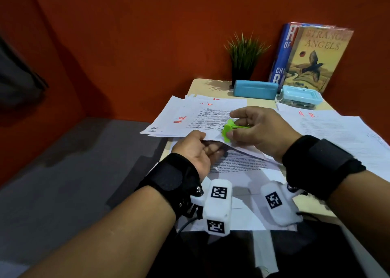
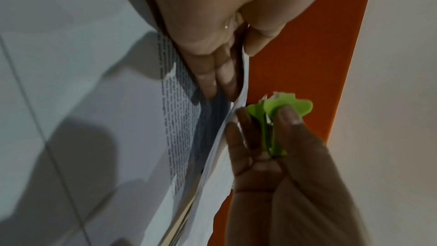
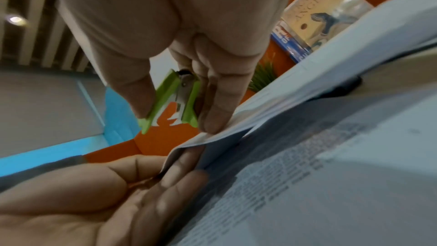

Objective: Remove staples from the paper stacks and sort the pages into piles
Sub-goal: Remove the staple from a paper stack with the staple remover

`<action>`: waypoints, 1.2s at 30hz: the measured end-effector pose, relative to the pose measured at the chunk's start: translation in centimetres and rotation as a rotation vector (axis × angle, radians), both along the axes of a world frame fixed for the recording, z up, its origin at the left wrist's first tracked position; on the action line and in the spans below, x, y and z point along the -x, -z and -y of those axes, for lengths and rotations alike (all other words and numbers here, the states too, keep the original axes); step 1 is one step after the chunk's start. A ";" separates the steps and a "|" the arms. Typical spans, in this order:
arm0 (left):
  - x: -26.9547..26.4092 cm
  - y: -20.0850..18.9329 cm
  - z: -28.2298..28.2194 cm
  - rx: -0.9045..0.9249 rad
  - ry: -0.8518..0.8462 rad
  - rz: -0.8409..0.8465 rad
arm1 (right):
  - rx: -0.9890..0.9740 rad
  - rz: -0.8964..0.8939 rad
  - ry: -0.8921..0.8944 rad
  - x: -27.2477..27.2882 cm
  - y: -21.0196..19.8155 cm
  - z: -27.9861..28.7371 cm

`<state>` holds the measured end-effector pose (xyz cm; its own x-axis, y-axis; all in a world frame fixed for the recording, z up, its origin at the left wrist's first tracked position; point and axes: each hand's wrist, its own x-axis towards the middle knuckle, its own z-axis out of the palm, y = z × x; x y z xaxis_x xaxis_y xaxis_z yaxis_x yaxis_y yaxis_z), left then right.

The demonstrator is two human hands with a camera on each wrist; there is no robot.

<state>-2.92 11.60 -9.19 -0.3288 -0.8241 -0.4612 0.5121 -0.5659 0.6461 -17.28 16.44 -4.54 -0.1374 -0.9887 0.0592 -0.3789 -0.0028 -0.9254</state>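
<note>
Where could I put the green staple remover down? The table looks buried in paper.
Bare tabletop shows only in a strip at the far left corner, bordered by the plant pot, blue case and fanned pages. Elsewhere it is crowded: sheets cover the middle and right, with the lidded box behind.

The head view is dim and warm, and its corners darken, most of all at lower right. Straight edges bow toward the borders. The plant [image 1: 244, 54] throws a soft shadow onto the table [image 1: 198, 85] to its left. A small patch of glare sits on the printed page [image 1: 238, 168] at centre. Both wrist views are darker, grainy and soft; broad grey shadows cover the left half of the left wrist view, and the right wrist view is blurred throughout.
</note>
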 end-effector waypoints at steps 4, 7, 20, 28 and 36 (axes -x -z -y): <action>0.2 0.4 -0.2 -0.013 -0.007 0.010 | 0.074 -0.528 -0.016 -1.1 -0.7 0.9; 0.2 0.6 -0.3 0.007 0.016 -0.024 | 0.093 -0.596 -0.028 -1.3 -0.8 1.5; 0.0 1.0 0.2 0.053 -0.057 -0.052 | 0.188 -0.856 -0.133 -1.7 -1.2 1.5; -0.4 0.8 0.3 0.059 -0.031 -0.167 | 0.175 -0.967 -0.118 -2.9 -1.6 1.9; -0.3 1.8 0.3 0.073 -0.019 -0.186 | 0.138 -1.103 -0.107 -3.5 -1.5 2.4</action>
<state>-2.66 11.29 -10.98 -0.3865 -0.8601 -0.3331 0.6369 -0.5101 0.5781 -13.81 13.99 -3.05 0.1437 -0.9680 0.2058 -0.9843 -0.1614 -0.0719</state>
